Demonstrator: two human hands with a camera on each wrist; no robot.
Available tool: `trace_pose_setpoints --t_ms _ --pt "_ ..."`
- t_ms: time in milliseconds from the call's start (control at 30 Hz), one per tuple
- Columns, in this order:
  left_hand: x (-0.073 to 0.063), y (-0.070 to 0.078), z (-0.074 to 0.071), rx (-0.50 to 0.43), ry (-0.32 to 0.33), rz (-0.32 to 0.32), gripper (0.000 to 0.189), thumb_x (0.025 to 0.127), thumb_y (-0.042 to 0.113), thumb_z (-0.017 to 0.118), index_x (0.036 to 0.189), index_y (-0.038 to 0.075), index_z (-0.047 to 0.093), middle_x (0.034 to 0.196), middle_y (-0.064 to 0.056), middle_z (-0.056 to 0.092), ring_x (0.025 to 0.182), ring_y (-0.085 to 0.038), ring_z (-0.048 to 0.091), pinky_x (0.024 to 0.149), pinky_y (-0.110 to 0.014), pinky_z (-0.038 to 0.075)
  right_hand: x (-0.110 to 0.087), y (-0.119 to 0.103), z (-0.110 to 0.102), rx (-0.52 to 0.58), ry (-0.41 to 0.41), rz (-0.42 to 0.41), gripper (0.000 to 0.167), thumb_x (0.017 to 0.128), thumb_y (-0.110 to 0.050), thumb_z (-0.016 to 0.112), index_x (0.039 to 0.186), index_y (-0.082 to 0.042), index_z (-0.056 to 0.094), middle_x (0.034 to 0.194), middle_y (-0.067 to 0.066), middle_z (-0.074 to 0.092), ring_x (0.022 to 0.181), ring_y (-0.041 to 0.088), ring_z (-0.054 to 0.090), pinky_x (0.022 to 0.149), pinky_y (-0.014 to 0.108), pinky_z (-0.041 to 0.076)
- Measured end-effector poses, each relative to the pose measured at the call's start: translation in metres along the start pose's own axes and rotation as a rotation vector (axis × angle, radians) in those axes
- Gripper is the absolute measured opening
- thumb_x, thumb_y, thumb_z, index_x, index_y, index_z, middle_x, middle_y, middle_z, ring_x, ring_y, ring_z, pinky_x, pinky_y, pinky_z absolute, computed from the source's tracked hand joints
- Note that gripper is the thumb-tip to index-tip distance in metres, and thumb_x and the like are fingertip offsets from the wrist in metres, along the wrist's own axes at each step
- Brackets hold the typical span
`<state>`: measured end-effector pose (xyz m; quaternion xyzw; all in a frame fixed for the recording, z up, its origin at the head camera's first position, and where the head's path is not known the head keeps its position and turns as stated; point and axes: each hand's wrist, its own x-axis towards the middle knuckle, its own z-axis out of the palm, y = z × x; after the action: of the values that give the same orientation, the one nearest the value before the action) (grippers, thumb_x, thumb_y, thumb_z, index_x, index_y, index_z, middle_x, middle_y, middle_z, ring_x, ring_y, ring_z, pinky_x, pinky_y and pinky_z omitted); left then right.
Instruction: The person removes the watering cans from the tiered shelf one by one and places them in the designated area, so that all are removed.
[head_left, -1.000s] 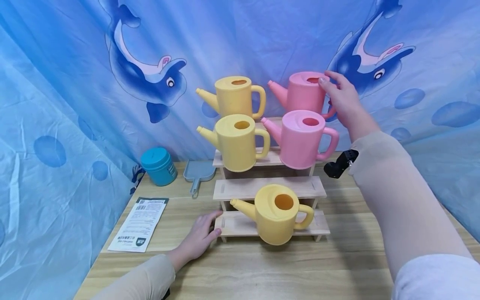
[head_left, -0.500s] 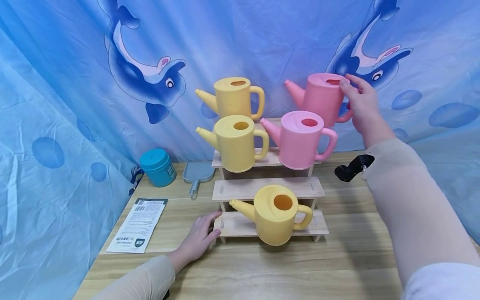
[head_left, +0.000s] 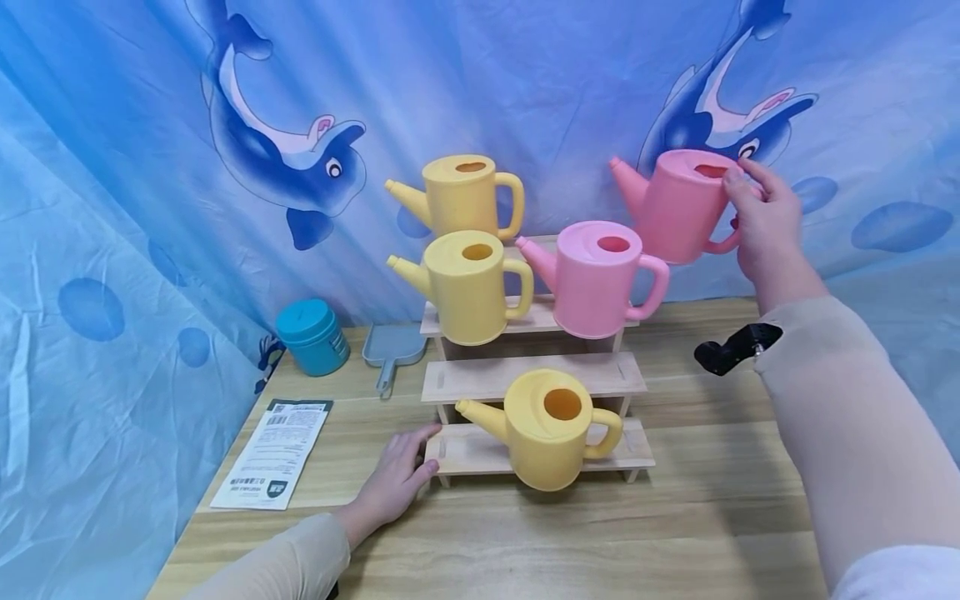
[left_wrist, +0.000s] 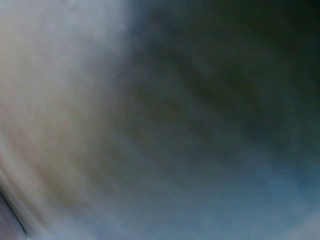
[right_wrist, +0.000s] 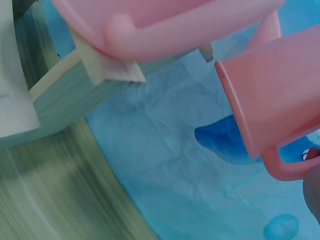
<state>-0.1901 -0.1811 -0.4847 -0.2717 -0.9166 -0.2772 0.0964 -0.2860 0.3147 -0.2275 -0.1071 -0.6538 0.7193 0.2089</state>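
Observation:
My right hand (head_left: 772,225) grips a coral-pink watering can (head_left: 686,208) at its rear rim and handle top, thumb by the opening. The can hangs slightly tilted, right of the stand, spout to the left. Another, lighter pink watering can (head_left: 596,283) sits on the wooden stand (head_left: 536,377), beside a pale yellow watering can (head_left: 470,292). Behind that pair, a yellow watering can (head_left: 461,196) occupies the top step. One more yellow watering can (head_left: 547,442) stands on the lowest step. With fingers extended, my left hand (head_left: 393,475) touches the left end of that lowest step.
On the wooden table (head_left: 525,542), a teal lidded tub (head_left: 313,337), a grey-blue dustpan (head_left: 393,343) and a printed packet (head_left: 273,454) lie left of the stand. A blue dolphin-print curtain (head_left: 525,83) hangs close behind. The left wrist view is dark and blurred.
My right hand has carried the coral-pink watering can off the top step, rightward and slightly down, tilting it a little. My left hand has stayed at the stand's lower left end.

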Motion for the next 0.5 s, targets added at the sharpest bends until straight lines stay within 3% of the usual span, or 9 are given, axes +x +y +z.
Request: trace_pose_setpoints --t_ms 233,500 --pt "-0.001 0.001 -0.001 0.004 0.002 0.005 0.048 0.095 0.029 0.050 0.139 0.015 0.038 0.129 -0.008 0.052 0.106 -0.021 0.045 0.087 -0.044 0.037 -0.004 0.014 -0.015 -0.015 0.023 0.023 0.069 0.074 -0.051 0.065 0.138 -0.041 0.042 0.145 -0.010 0.032 0.120 0.013 0.032 0.105 0.038 0.028" --pt "-0.002 -0.001 0.000 0.009 0.009 0.018 0.047 0.095 0.029 0.050 0.139 0.015 0.039 0.130 -0.007 0.052 0.103 -0.019 0.045 0.085 -0.042 0.037 -0.005 0.046 -0.025 -0.058 0.046 0.049 0.071 0.070 -0.055 0.065 0.137 -0.042 0.044 0.144 -0.002 0.036 0.124 0.017 0.034 0.105 0.042 0.028"
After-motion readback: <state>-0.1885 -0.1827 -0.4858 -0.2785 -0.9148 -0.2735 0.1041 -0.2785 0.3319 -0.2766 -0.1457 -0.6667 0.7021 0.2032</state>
